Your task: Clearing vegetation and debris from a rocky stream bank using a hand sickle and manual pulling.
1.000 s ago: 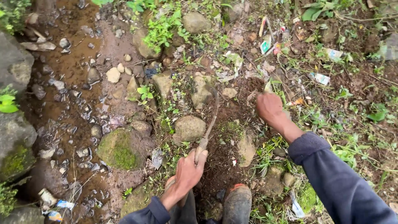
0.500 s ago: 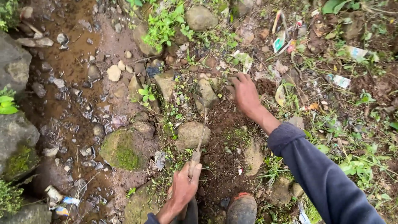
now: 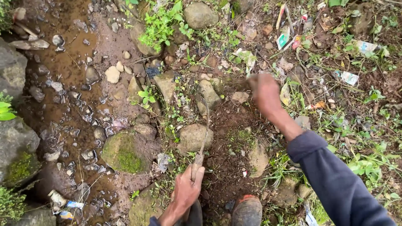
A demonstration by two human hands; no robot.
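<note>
Muddy stream (image 3: 63, 71) with wet stones runs down the left; bare dirt patch (image 3: 234, 138) beside it, weeds and litter scraps to the right. Mossy rock (image 3: 123, 152) near the bank, rounded stone (image 3: 193, 137) just beside the blade. Right hand (image 3: 264, 90), blurred, grips something at the dirt's top edge, can't tell what. Left hand (image 3: 186, 190) closed around curved sickle (image 3: 203, 138), blade on soil. Boot toe (image 3: 247, 211) at bottom.

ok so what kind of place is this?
Outdoors, likely a muddy stream bank or ditch edge: shallow brown water over pebbles, a moss-patched grey rock, dug dark soil with weeds and scattered plastic litter.
</note>
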